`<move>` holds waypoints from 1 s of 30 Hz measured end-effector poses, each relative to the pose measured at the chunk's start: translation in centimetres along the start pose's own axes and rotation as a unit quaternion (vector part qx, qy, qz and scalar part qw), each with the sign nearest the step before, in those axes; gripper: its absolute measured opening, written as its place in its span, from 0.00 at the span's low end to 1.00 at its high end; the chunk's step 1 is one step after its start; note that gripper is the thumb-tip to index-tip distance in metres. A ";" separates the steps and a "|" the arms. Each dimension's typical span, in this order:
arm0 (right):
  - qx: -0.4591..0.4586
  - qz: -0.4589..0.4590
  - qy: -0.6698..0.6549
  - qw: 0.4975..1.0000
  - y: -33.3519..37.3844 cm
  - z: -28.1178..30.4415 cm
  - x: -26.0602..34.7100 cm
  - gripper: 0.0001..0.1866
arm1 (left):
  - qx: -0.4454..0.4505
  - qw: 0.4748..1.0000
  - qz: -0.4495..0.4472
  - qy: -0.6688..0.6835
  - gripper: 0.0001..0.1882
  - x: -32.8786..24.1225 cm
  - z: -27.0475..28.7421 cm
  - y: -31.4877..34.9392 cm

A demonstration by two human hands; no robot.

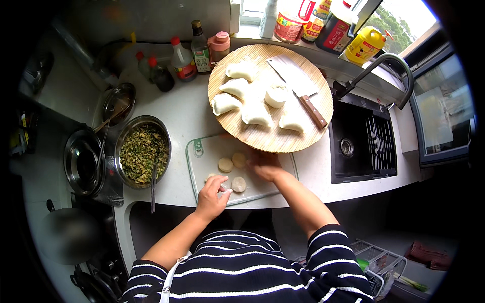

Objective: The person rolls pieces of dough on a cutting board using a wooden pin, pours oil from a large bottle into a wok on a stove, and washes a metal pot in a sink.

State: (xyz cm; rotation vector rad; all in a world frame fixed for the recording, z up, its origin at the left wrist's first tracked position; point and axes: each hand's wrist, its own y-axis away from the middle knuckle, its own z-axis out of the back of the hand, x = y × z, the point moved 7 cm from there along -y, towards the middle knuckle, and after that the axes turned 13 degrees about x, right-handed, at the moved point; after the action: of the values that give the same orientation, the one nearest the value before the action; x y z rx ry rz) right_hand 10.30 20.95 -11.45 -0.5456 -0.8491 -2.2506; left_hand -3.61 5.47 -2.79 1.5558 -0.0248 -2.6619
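Note:
My left hand [211,199] is over the near left part of a green-rimmed cutting board [270,189], fingers curled towards the thumb. Whatever is between the fingertips is too small to make out. A bit of pale dough shows at its fingertips. Two small round dough pieces [225,164] lie side by side beyond it, and another dough round [239,184] sits just right of its thumb. My right hand [264,165] reaches in with fingers stretched out, beside the farther rounds. Its fingertips are in shadow by the edge of a round woven tray [255,141].
On the tray are several folded white dough pieces [256,114], one upright dough roll [276,95] and a cleaver [298,83]. Left stands a steel bowl of chopped filling [143,151] with chopsticks [153,189]. A black sink [364,141] is right; bottles [183,63] line the back.

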 end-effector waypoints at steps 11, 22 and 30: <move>-0.120 0.063 -0.894 0.427 4.0 -1.5 -4.4 0.19 | -0.011 1.000 -0.011 0.026 0.18 0.3 -0.1 0.6; 0.026 0.090 -0.895 0.436 6.6 -4.9 6.1 0.36 | 0.068 0.994 -0.081 0.028 0.15 -3.5 -4.0 -2.5; 0.040 -0.056 -0.702 0.709 9.6 -4.7 3.8 0.28 | 0.179 0.805 0.269 0.498 0.16 1.5 -8.0 -1.8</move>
State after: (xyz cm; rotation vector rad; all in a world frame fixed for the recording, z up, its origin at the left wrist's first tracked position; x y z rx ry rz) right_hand 13.80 10.59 -8.52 -2.3138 -1.6335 -1.5064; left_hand 2.53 7.29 -8.07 2.3833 -0.8011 -1.2343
